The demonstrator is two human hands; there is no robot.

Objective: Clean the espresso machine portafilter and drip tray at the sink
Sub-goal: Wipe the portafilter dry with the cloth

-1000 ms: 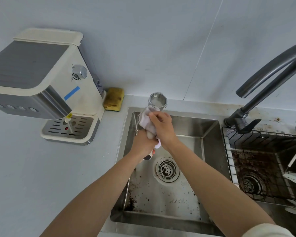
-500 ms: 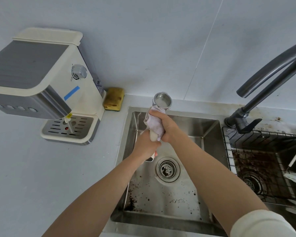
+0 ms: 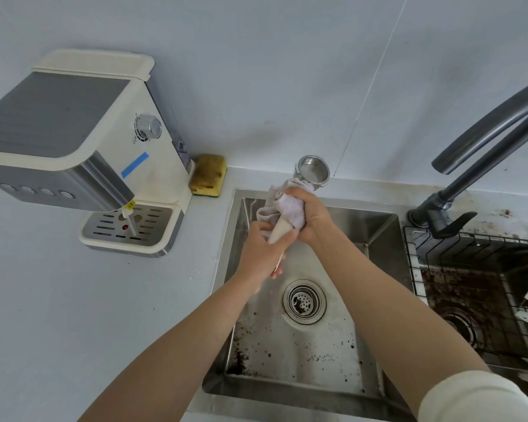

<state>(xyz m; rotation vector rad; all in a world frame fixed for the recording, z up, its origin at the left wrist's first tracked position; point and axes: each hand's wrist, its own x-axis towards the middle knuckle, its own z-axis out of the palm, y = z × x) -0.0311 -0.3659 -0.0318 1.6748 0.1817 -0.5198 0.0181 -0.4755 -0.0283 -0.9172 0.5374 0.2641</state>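
Note:
Over the steel sink (image 3: 375, 220) I hold the portafilter, its shiny metal basket head (image 3: 313, 171) pointing up toward the wall and its cream handle (image 3: 279, 231) running down into my left hand (image 3: 264, 252), which grips it. My right hand (image 3: 313, 217) is wrapped around a pale cloth (image 3: 288, 208) bunched over the portafilter's neck, just below the head. The drip tray (image 3: 128, 229) with its slotted metal grate sits in the cream espresso machine (image 3: 73, 138) on the counter at left.
A yellow sponge (image 3: 208, 175) lies against the wall between machine and sink. Coffee grounds dot the sink floor around the drain (image 3: 304, 301). A dark faucet (image 3: 482, 138) arches at right over a second basin holding a wire rack (image 3: 470, 287) stained with grounds.
The portafilter head has shifted slightly right and up. My right hand has slid with the cloth along the neck, from above the handle to gripping around it, while my left hand keeps hold.

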